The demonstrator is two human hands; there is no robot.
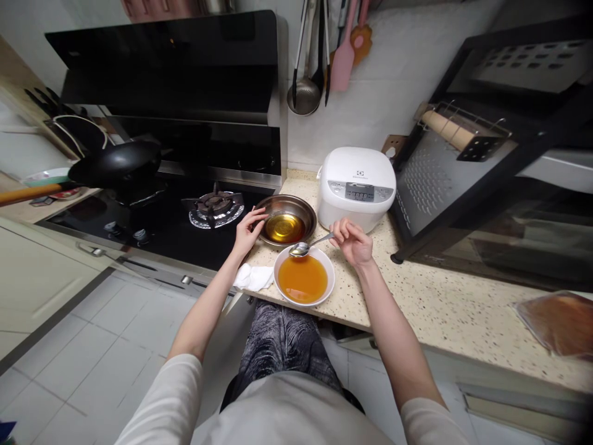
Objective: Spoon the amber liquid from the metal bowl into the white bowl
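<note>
A metal bowl (309,214) with a pool of clear yellow-amber liquid stands on the counter. My left hand (249,232) is at its left rim, fingers reaching over the edge and the thumb close below them. Pinched by its handle in my right hand (353,241) is a metal spoon (300,249), its head over the back rim of a white bowl. That white bowl (331,281) is nearly full of orange-brown liquid and stands at the counter's front edge. A crumpled white paper towel (254,277) lies left of it, below my left hand.
A white rice cooker (356,185) stands behind my right hand. To the left is a black gas stove (176,216) with a black wok (115,164). A dark rack (412,241) rises at the right, near a bag of brown stuff (558,324). Utensils (304,96) hang on the wall.
</note>
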